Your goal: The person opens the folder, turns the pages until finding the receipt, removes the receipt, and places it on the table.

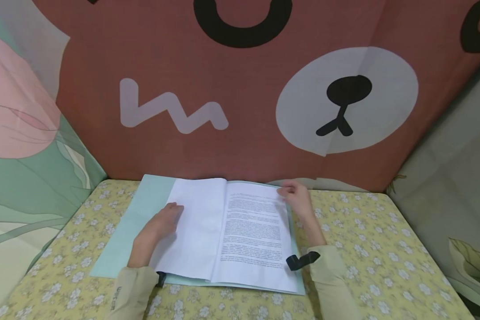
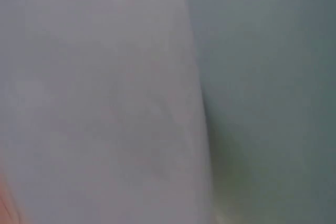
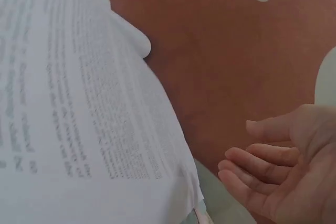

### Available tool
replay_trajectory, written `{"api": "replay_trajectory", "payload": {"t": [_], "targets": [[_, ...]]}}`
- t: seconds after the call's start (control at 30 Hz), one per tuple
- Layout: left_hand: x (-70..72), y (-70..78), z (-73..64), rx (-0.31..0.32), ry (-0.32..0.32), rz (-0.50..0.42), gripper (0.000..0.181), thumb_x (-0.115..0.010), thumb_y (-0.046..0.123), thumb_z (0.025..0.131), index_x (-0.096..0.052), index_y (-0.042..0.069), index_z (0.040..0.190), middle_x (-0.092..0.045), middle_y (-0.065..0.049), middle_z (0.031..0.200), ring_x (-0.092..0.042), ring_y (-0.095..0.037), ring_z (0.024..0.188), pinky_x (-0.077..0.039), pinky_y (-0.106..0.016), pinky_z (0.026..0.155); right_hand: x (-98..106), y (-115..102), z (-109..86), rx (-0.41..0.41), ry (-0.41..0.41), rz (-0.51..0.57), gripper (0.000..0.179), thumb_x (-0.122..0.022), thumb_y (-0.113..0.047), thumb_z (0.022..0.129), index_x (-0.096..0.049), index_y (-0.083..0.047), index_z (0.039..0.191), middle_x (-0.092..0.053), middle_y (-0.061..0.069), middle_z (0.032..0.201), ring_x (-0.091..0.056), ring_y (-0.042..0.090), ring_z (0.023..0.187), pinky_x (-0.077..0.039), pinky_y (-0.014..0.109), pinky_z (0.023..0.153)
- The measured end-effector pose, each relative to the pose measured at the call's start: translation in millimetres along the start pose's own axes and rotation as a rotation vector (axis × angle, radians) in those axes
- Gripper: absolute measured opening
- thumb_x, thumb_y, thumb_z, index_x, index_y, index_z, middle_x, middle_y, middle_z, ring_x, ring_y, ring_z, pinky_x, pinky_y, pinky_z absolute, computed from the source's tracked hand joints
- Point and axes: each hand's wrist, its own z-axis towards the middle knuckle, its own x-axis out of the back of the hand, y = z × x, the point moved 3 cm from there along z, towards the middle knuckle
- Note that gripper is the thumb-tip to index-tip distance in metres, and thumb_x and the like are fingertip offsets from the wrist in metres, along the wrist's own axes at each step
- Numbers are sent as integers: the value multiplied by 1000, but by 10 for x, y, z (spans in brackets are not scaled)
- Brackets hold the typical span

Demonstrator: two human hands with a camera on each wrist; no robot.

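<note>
A light green folder lies spread on the table with white paper sheets in it. Its right-hand page carries dense printed text, while the left-hand page looks blank. My left hand rests on the outer part of the blank page, fingers extended. Close up, the left wrist view has the white sheet edge against the green cover. My right hand is by the top right corner of the printed page. In the right wrist view that hand has loosely bent fingers, apart from the sheet's edge, holding nothing.
A yellow flowered cloth covers the table. Behind it stands a brown fabric backdrop with a cartoon face, close to the folder's top edge. Printed side panels flank the table. Dark straps sit at the wrists.
</note>
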Motion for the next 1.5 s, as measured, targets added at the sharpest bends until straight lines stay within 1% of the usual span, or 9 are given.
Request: {"api": "replay_trajectory", "payload": {"t": [0.13,0.33,0.5,0.67,0.8,0.93,1.07,1.33,1.5], "targets": [[-26,-15,-13,11,-34,-78,54,-51,2,103,-39,-5,155,-25,-31,164,-22,-48,152,-25,-60,120,-40,26,-21,47,-56,-108,43,-66,-6,98,-56,14,134,-67,30,119,-65,46,113,-54,52,94],[-46,-10,1,32,-59,-148,65,-59,24,104,-36,-6,157,-20,-32,165,-19,-49,152,-24,-63,120,-48,88,-8,61,-93,-198,45,-65,-5,99,-53,13,139,-61,32,134,-55,47,129,-49,56,104],[-59,-9,4,35,-67,-138,71,-62,31,103,-35,-6,157,-19,-32,165,-19,-50,152,-25,-63,120,-33,163,17,15,-136,-219,48,-63,-2,101,-48,10,145,-55,32,142,-51,46,135,-46,56,108],[-63,-4,-5,50,-63,-136,73,-63,34,103,-34,-4,158,-17,-32,166,-18,-50,153,-26,-64,119,-61,209,23,-5,-183,-325,54,-65,-4,100,-44,8,148,-51,31,147,-48,47,138,-43,56,110],[-58,25,-29,60,-65,-136,75,-63,35,102,-33,-3,159,-15,-31,167,-16,-50,153,-25,-65,119,-104,249,10,-20,-241,-379,64,-67,-6,99,-37,8,155,-41,30,157,-39,44,146,-36,53,117],[-48,71,-54,63,-92,-121,78,-63,36,102,-29,-3,160,-11,-32,167,-7,-51,154,-20,-67,120,-136,310,9,-64,-279,-402,72,-66,-9,101,-28,6,160,-31,26,164,-30,41,151,-30,51,121],[-32,121,-69,73,-130,-90,81,-62,37,102,-25,-6,160,-7,-35,166,-3,-54,153,-17,-68,120,-147,355,28,-87,-293,-448,74,-66,-14,102,-26,3,161,-27,25,166,-28,42,152,-29,52,121],[-15,194,-101,115,-168,-71,83,-63,37,102,-23,-9,159,-4,-39,164,-4,-57,151,-18,-69,119,-124,370,28,-59,-333,-454,75,-64,-19,103,-24,2,162,-19,28,167,-20,46,153,-24,57,122],[2,233,-95,104,-177,-40,82,-61,38,103,-24,-12,158,-6,-43,162,-8,-62,149,-21,-69,118,-105,381,26,-22,-336,-443,73,-65,-17,102,-27,3,161,-26,28,165,-24,46,152,-24,57,122]]}}
